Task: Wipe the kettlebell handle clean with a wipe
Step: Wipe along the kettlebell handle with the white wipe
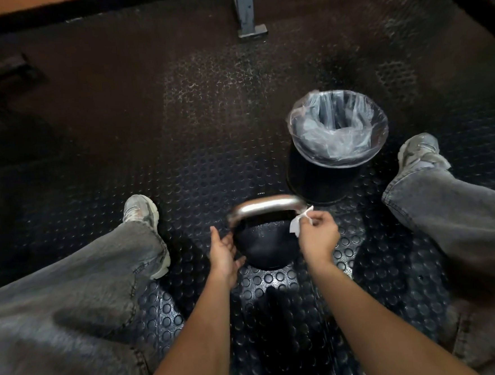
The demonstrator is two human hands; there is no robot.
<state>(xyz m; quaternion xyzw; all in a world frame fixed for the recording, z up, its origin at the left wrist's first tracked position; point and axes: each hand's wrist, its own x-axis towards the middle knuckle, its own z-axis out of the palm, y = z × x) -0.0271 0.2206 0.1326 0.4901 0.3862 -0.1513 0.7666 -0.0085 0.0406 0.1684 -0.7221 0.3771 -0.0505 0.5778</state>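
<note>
A black kettlebell (266,244) stands on the studded rubber floor between my legs. Its steel handle (266,205) arches over the top. My right hand (318,235) pinches a small white wipe (298,221) against the handle's right end. My left hand (224,252) lies with straight fingers against the left side of the ball, just below the handle's left end.
A black waste bin (322,179) lined with a clear plastic bag (339,128) stands just beyond the kettlebell on the right. My legs in grey jeans and pale sneakers (142,212) flank the kettlebell. A metal equipment foot (251,30) stands at the far end.
</note>
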